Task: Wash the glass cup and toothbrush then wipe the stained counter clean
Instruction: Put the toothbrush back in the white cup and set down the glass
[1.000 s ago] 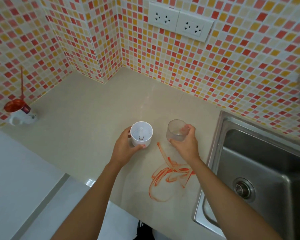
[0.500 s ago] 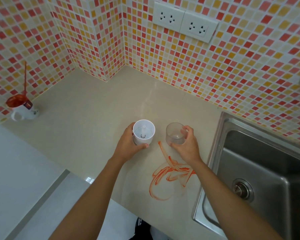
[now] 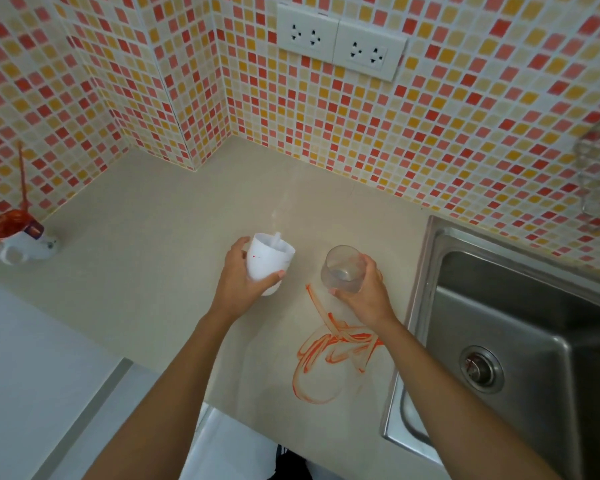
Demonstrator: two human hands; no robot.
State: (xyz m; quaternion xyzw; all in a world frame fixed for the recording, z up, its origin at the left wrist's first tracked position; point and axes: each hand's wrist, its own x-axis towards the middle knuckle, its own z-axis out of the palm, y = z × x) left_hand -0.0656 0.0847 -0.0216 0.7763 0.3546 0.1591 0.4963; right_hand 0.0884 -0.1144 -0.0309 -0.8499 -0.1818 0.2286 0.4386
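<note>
Right hand (image 3: 362, 296) wraps clear glass cup (image 3: 343, 270), lifted and tilted just above orange stain (image 3: 333, 351) on beige counter (image 3: 153, 271). Glass: rigid, breakable, likely slippery once wet; grip round mid-wall looks safest, keep clear of steel sink (image 3: 520, 341) edge. Left hand (image 3: 246, 282) clasps white plastic cup (image 3: 269, 263), tilted; light, tough. White object, possibly toothbrush, inside it: cannot tell. Stained holder (image 3: 18, 237) far left.

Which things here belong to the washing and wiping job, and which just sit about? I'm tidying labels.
Job: glass cup in right hand; orange stain; counter; sink.
Lying about: white cup in left hand; wall sockets; red-smeared holder.
</note>
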